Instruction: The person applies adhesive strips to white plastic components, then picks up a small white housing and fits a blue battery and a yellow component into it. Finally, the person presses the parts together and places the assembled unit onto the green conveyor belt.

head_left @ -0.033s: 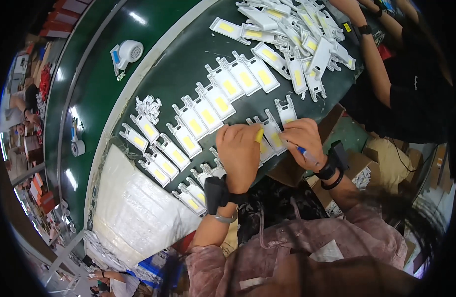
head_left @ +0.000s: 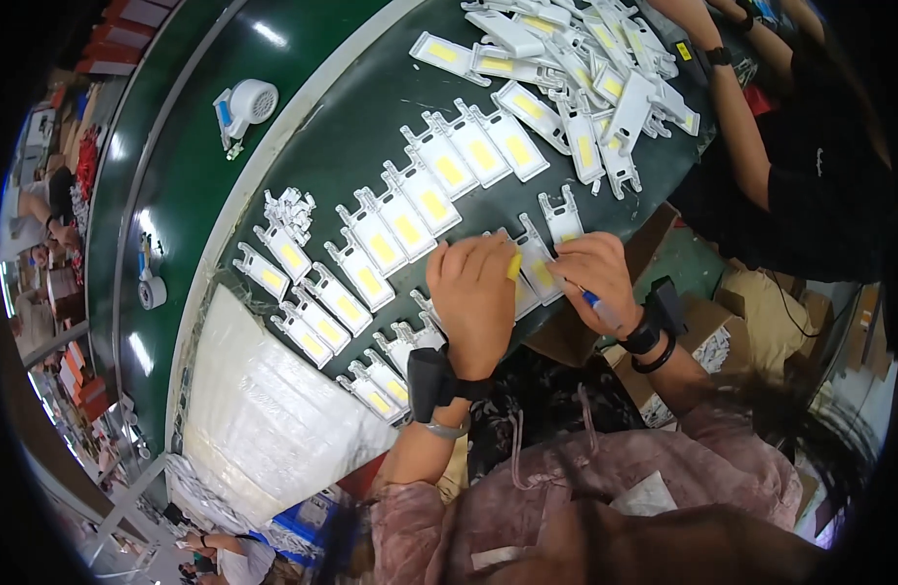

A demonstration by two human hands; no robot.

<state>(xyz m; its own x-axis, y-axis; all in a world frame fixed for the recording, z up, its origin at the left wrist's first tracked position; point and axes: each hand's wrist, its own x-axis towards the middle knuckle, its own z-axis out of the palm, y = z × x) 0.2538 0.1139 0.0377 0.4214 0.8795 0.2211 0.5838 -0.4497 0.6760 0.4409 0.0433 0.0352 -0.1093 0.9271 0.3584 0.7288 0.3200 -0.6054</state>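
My left hand (head_left: 473,304) is over the near end of a row of white panels, its fingers curled and their tips hidden. Something small and yellow (head_left: 513,266) shows at its fingertip side; what it is, I cannot tell. My right hand (head_left: 599,278) is closed around a slim pen-like tool (head_left: 595,300) with a blue and clear handle, its thin end pointing toward the panels. Between my hands lies a flat white panel (head_left: 539,261) with a yellow rectangle and two prongs. Another such panel (head_left: 563,214) lies just beyond my right hand.
Overlapping rows of like panels (head_left: 407,227) cover the dark green table. A heap of them (head_left: 605,73) is at the far right, beside a co-worker's arm (head_left: 741,117). Small white parts (head_left: 289,213) are piled at left. A white wrapped sheet (head_left: 273,405) covers the near-left corner. A small white fan (head_left: 252,101) stands beyond the rim.
My left hand has shifted very slightly. My right hand and the tool are nearly where they were, and the panels lie as before.
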